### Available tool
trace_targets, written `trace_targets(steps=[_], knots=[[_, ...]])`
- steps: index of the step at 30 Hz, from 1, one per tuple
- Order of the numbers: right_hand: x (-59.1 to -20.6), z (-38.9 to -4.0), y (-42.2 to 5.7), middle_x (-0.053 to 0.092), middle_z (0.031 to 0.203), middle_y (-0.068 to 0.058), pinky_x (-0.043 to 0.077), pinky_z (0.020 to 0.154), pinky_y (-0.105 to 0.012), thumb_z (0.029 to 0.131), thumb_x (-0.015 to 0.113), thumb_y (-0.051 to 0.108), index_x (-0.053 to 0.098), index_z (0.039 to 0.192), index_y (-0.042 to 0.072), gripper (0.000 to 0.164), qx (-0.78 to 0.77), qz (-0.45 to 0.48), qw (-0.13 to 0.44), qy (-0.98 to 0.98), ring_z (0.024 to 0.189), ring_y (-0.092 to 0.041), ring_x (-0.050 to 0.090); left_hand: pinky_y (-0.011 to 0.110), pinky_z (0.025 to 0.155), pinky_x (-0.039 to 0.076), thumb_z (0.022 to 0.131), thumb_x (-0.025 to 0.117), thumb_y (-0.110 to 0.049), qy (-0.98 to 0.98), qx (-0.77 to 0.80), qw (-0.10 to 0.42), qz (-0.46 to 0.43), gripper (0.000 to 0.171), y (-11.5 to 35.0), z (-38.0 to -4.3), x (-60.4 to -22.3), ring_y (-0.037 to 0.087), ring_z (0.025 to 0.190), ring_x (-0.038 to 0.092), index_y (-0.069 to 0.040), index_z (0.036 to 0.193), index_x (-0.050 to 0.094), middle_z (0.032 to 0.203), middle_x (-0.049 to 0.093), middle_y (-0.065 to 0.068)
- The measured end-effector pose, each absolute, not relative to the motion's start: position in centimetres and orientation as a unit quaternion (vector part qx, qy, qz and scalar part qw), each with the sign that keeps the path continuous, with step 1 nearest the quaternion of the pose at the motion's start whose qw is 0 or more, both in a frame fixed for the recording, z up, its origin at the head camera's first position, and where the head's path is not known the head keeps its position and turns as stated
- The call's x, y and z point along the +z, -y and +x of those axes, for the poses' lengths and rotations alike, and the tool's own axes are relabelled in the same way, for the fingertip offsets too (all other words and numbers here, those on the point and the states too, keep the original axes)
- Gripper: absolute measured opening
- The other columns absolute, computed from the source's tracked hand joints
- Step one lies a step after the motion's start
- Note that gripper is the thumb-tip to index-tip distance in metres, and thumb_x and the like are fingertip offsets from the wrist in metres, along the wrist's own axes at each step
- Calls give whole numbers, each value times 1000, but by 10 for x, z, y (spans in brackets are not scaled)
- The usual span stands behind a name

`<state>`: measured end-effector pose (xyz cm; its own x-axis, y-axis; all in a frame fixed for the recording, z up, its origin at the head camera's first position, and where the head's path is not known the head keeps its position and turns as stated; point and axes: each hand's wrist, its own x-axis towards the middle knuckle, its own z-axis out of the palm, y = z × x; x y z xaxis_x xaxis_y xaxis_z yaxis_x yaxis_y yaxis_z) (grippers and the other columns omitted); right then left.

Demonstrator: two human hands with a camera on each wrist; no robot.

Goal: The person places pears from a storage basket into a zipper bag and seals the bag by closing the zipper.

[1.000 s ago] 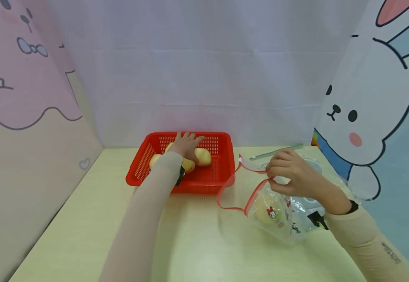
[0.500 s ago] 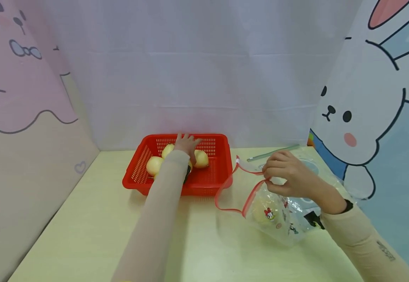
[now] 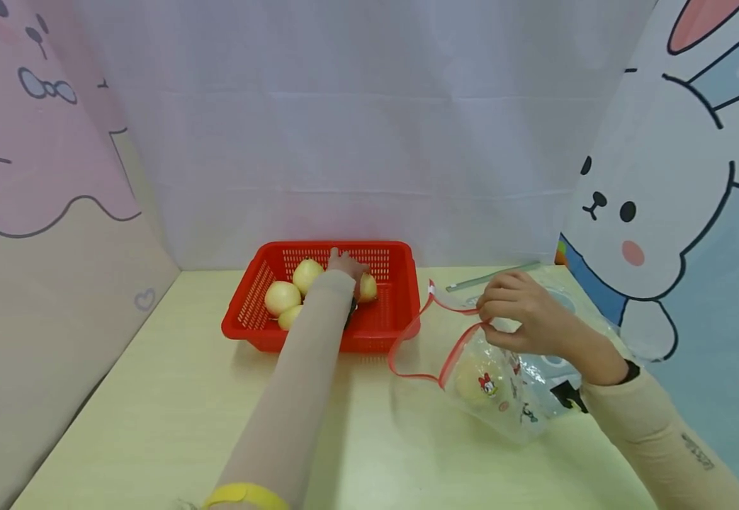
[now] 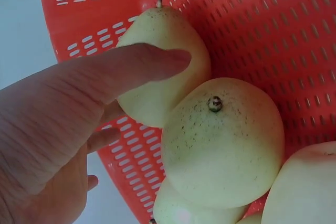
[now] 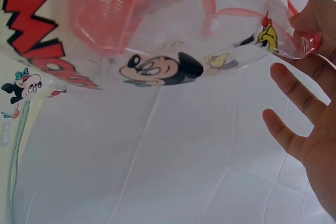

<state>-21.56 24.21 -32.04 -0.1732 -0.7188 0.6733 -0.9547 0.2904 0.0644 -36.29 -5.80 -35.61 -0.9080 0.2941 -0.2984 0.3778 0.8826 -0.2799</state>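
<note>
My left hand (image 3: 347,268) reaches into the red plastic basket (image 3: 378,343) and is at the rightmost pear (image 3: 368,288). In the left wrist view the thumb lies across this pale yellow pear (image 4: 157,27), and the other fingers are partly hidden behind it. Another pear (image 4: 220,145) sits right beside it. My right hand (image 3: 525,312) pinches the rim of a clear zip bag (image 3: 516,407) with red edging, its mouth spread toward the basket. One pale pear (image 3: 473,379) shows inside the bag. The right wrist view shows the bag's film (image 5: 157,35) with cartoon prints.
More pears (image 3: 283,298) lie in the left half of the basket. A green strip (image 3: 493,276) lies on the table (image 3: 152,397) behind the right hand, with clear printed plastic (image 3: 563,301) near it. Printed cloth walls (image 3: 369,142) enclose the back and sides.
My left hand has shifted slightly right within the basket onto the rightmost pear, uncovering the pears on the left. The right hand holds the bag much as before.
</note>
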Motion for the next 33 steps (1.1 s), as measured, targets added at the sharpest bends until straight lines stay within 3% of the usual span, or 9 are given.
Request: trace_targets(steps=[6,14,23,33], knots=[[-323,-216,-243,66,83,1,39,82,-44,102,44,37,63,79,16,37,190,568,312,737,83,-22,55,52,114,18,90,74,-22,-966,-144,119,181,72,62,-356,-358,32,143,32,-27,153,40,143,55,7],[-323,-218,-241,66,83,2,40,83,-42,102,46,37,63,77,14,38,195,568,314,735,82,-20,56,54,118,6,87,77,-26,-972,-84,143,169,84,71,-361,-366,26,126,54,-23,157,30,126,65,7],[-325,-219,-239,66,83,3,40,83,-43,102,47,39,63,77,15,38,205,568,318,730,82,-20,56,57,117,2,82,80,-38,-975,45,156,151,78,86,-363,-382,31,139,39,-24,150,46,141,57,5],[-325,-216,-239,67,83,2,40,83,-43,102,46,40,63,76,15,40,203,560,314,739,83,-20,56,63,114,7,77,80,-46,-977,48,121,168,77,90,-353,-400,33,135,43,-26,146,52,122,69,3]])
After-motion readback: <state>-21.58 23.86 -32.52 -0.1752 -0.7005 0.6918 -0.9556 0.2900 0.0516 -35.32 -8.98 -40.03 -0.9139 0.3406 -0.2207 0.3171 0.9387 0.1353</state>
